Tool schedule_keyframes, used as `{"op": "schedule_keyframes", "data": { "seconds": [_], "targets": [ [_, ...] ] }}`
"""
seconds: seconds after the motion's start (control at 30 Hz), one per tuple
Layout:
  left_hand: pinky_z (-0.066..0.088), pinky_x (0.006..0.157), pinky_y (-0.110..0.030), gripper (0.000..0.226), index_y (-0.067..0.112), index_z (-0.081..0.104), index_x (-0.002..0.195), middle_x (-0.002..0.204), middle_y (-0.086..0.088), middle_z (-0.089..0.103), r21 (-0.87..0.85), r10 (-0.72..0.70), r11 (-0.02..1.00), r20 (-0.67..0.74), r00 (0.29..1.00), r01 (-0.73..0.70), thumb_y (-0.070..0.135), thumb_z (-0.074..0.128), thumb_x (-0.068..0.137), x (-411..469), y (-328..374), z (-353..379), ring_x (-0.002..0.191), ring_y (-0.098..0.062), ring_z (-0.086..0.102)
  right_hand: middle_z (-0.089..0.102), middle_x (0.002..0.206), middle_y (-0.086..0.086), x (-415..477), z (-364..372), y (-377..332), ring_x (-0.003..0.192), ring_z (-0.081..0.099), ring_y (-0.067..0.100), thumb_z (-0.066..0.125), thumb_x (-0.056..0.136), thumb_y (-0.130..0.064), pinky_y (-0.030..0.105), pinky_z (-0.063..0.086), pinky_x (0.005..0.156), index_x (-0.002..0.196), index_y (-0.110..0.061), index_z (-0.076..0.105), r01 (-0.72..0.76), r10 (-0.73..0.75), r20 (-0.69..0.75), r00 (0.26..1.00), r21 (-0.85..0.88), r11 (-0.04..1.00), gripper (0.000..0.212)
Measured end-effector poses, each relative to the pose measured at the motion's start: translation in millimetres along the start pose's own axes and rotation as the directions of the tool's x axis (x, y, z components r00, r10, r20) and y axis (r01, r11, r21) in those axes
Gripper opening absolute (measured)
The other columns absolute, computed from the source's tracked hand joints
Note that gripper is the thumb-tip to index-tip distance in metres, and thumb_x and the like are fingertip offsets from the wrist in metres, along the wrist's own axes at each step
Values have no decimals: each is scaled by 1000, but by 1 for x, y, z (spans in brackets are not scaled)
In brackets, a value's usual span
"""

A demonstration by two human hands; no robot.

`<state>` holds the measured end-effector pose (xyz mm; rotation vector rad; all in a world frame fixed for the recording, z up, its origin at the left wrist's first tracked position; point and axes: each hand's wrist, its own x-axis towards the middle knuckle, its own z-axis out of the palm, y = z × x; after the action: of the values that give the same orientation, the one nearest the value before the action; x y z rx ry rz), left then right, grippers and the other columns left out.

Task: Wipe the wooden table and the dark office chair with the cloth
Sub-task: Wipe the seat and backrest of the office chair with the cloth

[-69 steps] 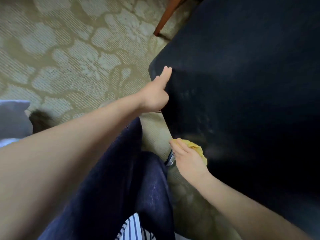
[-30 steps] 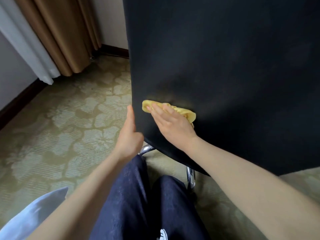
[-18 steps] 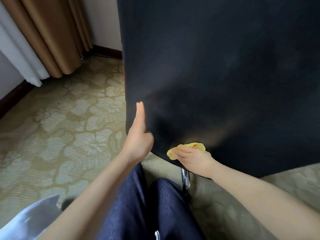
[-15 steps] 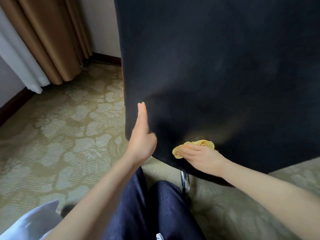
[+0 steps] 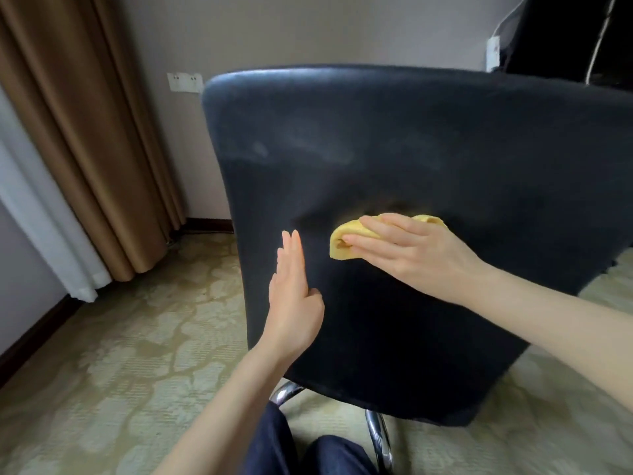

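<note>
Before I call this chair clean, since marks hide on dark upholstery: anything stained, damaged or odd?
Pale hazy smudges mark the upper dark padded chair back, above the folded yellow cloth under the right hand; dust or wipe streaks, unclear. No tears visible.

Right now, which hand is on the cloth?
The right hand: its fingers press the yellow cloth against the chair back. The left hand rests bare on that back.

Cloth higher up the chair back now
</note>
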<state>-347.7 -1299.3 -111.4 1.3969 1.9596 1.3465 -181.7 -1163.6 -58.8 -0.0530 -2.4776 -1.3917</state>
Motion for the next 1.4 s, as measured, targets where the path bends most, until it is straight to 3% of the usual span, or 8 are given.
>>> {"op": "schedule_keyframes", "data": {
  "seconds": [0.27,0.47,0.67,0.77,0.87,1.1,1.3,1.4],
  "targets": [
    [-6,118,-35,93,38,-15,145,142,28,-30,107,292,954,-115,949,-281,-11,38,86,11,57,-23,140,1,-22,57,134,-2,17,-63,68,119,58,23,50,92,3,35,48,100,126,-16,63,-300,256,-295,921,-114,947,41],
    [-2,119,-36,95,27,-9,149,156,12,-17,142,356,933,-250,900,-330,-16,40,79,40,92,-65,144,-10,-16,56,135,0,44,-75,71,124,54,22,43,96,2,36,36,105,128,-17,62,-525,433,-465,772,-82,847,42],
    [-3,114,-51,98,32,6,150,159,12,-1,433,335,868,-147,931,-244,-20,34,72,95,106,-137,145,-19,-12,50,142,3,116,-55,42,132,45,19,36,96,-5,38,28,110,133,-15,57,-515,447,-395,802,-80,853,43],
    [11,115,-56,83,28,31,144,147,3,33,518,442,789,-105,891,-331,-18,42,76,107,102,-149,143,-25,16,43,148,0,140,-39,23,136,40,16,39,96,-11,36,33,111,140,-15,46,-484,454,-299,839,-29,875,45],
    [18,111,-57,74,28,39,134,137,6,40,555,485,765,-160,860,-327,-14,49,74,110,95,-149,133,-16,24,35,152,1,151,-17,0,143,26,18,18,94,-13,32,26,114,145,-8,32,-380,362,-166,917,-92,920,53],
    [2,112,-58,74,30,40,125,130,10,37,466,451,830,-234,861,-308,-9,47,63,114,91,-141,125,-4,19,60,126,-10,128,13,-26,135,29,14,29,85,-11,38,6,118,122,-21,66,-262,269,4,963,-216,941,53],
    [-1,113,-56,70,27,40,127,131,7,38,497,471,815,-266,841,-298,-7,48,66,106,93,-135,128,-11,22,61,129,-9,49,2,3,127,41,10,33,94,-2,34,33,108,120,-21,67,-254,220,-213,952,-147,956,47],
    [-4,113,-55,69,25,40,127,132,5,38,533,481,800,-296,825,-275,-8,49,68,102,96,-129,130,-14,23,54,137,-7,14,-14,25,127,42,14,38,93,1,33,31,109,126,-24,62,-374,322,-327,888,-107,921,47]
  ]
}}
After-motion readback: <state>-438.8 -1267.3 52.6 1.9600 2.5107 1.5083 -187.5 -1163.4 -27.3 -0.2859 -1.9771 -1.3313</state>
